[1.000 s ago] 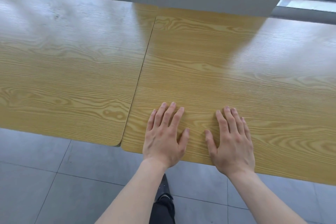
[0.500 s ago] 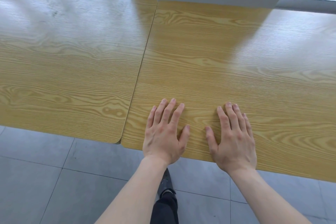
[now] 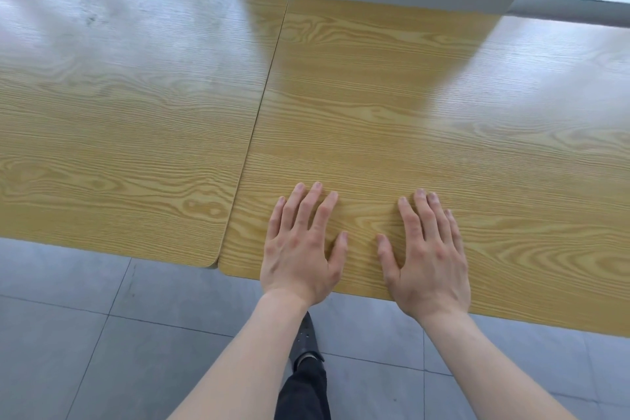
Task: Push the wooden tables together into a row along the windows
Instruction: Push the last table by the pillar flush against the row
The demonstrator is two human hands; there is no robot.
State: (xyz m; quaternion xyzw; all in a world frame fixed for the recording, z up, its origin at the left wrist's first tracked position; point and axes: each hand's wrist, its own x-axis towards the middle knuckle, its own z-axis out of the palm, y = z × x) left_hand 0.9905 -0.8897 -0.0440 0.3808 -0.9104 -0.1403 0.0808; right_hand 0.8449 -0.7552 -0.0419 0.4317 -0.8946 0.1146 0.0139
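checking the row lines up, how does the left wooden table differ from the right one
The left wooden table has nothing on it; the right wooden table has the left hand and right hand flat on it. The right table's near edge sits closer to the person. Both share yellow woodgrain tops, meeting at a thin seam.
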